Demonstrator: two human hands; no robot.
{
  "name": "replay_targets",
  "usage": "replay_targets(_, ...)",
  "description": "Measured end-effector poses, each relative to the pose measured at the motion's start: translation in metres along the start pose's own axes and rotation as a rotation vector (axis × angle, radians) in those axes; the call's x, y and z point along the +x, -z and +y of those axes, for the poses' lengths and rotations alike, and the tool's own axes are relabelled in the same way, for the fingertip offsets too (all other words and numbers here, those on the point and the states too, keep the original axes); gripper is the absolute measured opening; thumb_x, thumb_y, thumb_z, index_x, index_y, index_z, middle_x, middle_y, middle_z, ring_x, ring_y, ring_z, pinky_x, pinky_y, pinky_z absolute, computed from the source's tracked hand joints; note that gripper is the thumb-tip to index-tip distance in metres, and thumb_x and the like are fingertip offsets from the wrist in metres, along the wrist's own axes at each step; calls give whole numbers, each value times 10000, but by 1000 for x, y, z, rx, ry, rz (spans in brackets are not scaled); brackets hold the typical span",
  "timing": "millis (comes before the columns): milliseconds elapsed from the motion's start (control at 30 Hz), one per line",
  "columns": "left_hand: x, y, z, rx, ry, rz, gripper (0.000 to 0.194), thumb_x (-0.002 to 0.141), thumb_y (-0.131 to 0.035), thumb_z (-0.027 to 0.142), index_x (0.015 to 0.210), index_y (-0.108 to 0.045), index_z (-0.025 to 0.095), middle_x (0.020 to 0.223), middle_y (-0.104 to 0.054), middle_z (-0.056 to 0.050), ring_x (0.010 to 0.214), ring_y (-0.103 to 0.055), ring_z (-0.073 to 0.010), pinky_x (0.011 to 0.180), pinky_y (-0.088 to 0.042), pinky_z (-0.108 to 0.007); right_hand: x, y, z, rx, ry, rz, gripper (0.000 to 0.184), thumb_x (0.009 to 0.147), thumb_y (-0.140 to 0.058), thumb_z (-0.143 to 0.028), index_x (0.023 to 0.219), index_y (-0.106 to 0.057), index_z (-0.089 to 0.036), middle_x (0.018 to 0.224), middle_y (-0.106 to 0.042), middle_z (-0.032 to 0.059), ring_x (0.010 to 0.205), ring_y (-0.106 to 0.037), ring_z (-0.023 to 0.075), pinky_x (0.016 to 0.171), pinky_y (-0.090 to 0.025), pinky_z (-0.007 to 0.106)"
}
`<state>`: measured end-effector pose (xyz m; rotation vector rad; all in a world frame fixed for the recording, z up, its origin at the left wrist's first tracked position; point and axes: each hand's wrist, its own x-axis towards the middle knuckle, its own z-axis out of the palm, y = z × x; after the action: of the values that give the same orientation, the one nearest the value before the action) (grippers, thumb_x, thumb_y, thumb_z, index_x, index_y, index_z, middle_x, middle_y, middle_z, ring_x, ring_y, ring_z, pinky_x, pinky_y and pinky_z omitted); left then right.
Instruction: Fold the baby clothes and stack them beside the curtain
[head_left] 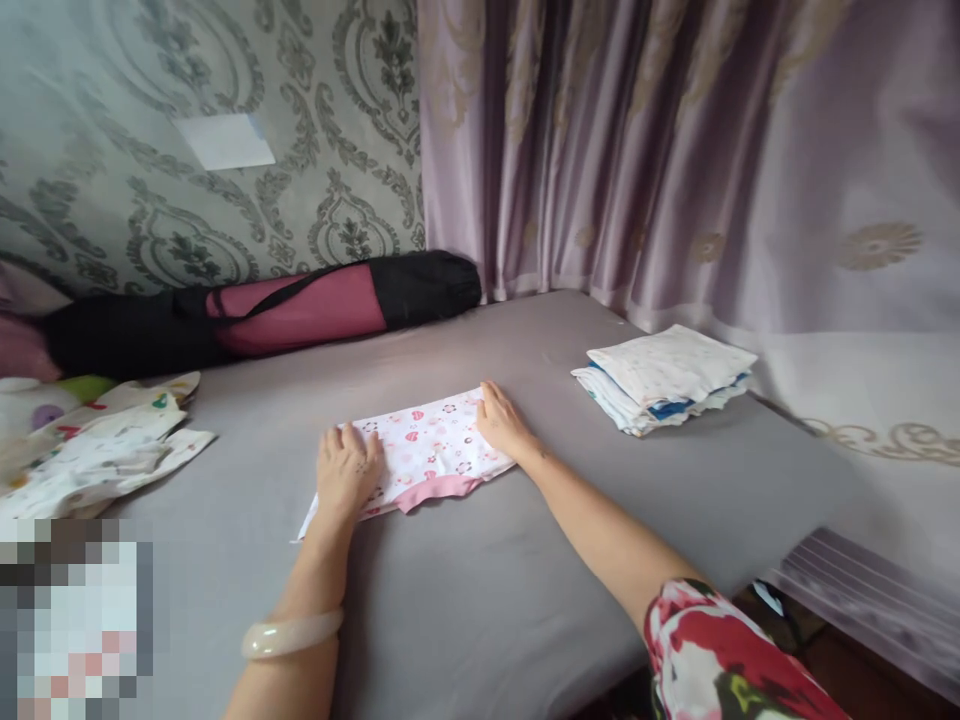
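Observation:
A small folded baby garment (427,440), white with pink hearts and flowers, lies on the grey bed sheet (480,610). Its pink trim (439,490) faces me. My left hand (349,470) rests palm down on the left end, fingers lying over the cloth towards the far edge. At the opposite end my right hand (504,422) has its fingers closed over the far right corner; the thumb is hidden. Both hands touch the same garment, and its printed middle shows between them.
A stack of folded clothes (667,375) sits on the right side of the bed. Loose printed baby clothes (112,450) lie at the left. A long black and pink bag (300,310) runs along the wall. Purple curtains (600,150) hang behind.

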<state>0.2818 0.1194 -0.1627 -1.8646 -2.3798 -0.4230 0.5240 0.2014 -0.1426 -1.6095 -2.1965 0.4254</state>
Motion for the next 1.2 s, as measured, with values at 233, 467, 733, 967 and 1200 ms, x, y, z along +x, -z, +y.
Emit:
replay_targets(233,2,13,-7,62,321,-39,626,868,-333,483,1163,-579,-12,1188,-581,-300,1141,-517,-426,919,-409,-478,0,29,2,278,-248,-58,358,914,-396,-188,1203,-601,-146,1225,-648,141,1156,-581,227,942,-433,299)
replay_targets(467,1,44,-22,-31,329,-192,479,808,-422,485,887,-667,81,928,-684,-253,991,-608,-384,802,-443,-397,10,41,17,500,-404,-230,195,853,-593,-289,736,-642,-141,708,-701,54,628,-632,133,562,-434,193)
replay_targets(733,-9,64,-41,-474,542,-326,361,605,-703,530,612,-635,175,478,-543,-13,513,-527,-188,516,-347,-267,8,56,19,586,-508,-370,206,763,-687,-285,631,-600,-152,569,-611,-1,464,-473,68,438,-298,190)
replay_targets(967,-6,66,-46,-584,611,-437,446,451,-791,550,606,-637,161,424,-410,47,462,-360,-108,464,-235,-231,7,64,27,550,-468,-465,284,713,-767,-368,606,-605,-161,495,-492,-43,452,-365,64,417,-188,212)
replay_targets(1200,1,68,-40,-592,595,-396,436,414,-800,513,611,-635,160,436,-433,49,475,-383,-109,479,-251,-233,2,68,28,545,-393,-414,338,743,-761,-384,578,-554,-173,443,-368,-90,433,-254,52,419,-155,214)
